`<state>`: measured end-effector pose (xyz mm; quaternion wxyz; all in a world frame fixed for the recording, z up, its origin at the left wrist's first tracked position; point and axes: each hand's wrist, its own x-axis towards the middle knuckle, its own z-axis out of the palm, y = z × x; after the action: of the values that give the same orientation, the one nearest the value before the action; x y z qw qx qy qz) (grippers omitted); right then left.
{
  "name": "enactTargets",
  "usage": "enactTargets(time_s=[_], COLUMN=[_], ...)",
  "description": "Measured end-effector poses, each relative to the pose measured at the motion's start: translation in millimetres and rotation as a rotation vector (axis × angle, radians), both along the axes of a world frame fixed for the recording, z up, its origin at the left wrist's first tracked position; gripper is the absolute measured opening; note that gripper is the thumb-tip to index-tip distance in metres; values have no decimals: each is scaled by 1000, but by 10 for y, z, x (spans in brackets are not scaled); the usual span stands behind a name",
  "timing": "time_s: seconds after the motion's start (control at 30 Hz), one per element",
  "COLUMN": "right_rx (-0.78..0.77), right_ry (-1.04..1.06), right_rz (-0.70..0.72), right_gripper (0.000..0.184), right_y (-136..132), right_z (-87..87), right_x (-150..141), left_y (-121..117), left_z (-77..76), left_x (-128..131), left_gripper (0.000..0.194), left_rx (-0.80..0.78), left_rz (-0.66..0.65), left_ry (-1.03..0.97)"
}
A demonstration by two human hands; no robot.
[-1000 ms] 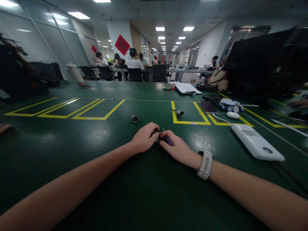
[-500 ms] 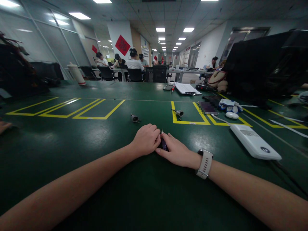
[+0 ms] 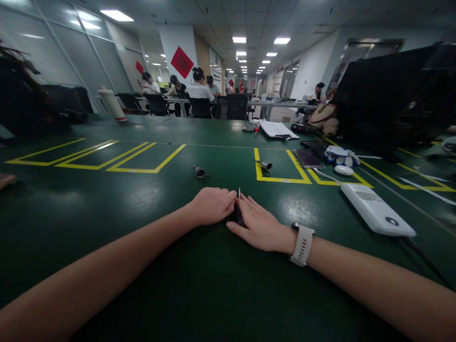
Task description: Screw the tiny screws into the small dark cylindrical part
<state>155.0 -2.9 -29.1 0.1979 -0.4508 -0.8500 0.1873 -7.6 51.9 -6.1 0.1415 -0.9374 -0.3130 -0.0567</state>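
Observation:
Between my hands stands a small tool with a dark purple handle (image 3: 240,218) and a thin metal shaft pointing away; it looks like a screwdriver. My left hand (image 3: 213,205) is closed, its curled fingertips pressed against the screwdriver near the top of the handle. My right hand (image 3: 258,223), with a watch on the wrist, has its fingers stretched out and its thumb apart, the handle lying against the index-finger side. The shaft's lower part is hidden by fingers. Beyond my hands lie a metal cup-shaped part (image 3: 200,172) and a similar metal part (image 3: 265,165) inside a yellow taped frame.
The green table (image 3: 171,285) carries yellow tape outlines. To the right are a white power bank-like device (image 3: 377,209) with a cable, a white mouse-like object (image 3: 344,170) and gloves (image 3: 341,156). Papers (image 3: 278,129) lie farther back. Another person's hand (image 3: 6,180) shows at the left edge.
My left hand has shifted slightly left and down. My right hand's fingers have straightened, and the screwdriver shaft now points more directly away.

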Motion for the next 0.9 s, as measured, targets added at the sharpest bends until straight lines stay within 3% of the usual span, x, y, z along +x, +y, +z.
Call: enactTargets(time_s=[0.27, 0.47, 0.6, 0.73, 0.9], right_rx=[-55, -134, -219, -223, -158], right_ry=[-102, -92, -39, 237, 634], right_rz=[128, 237, 251, 132, -210], right_gripper=[71, 63, 61, 60, 16], right_y=[-382, -816, -965, -957, -883], right_z=[124, 177, 176, 136, 142], right_x=[-7, 49, 114, 205, 294], left_y=[80, 108, 85, 23, -134], left_z=[-51, 15, 122, 229, 385], left_x=[-97, -104, -60, 22, 110], left_gripper=[26, 32, 35, 35, 32], left_rx=[98, 76, -23, -278, -877], left_rz=[5, 159, 188, 236, 309], left_ry=[-91, -444, -697, -1010, -1446])
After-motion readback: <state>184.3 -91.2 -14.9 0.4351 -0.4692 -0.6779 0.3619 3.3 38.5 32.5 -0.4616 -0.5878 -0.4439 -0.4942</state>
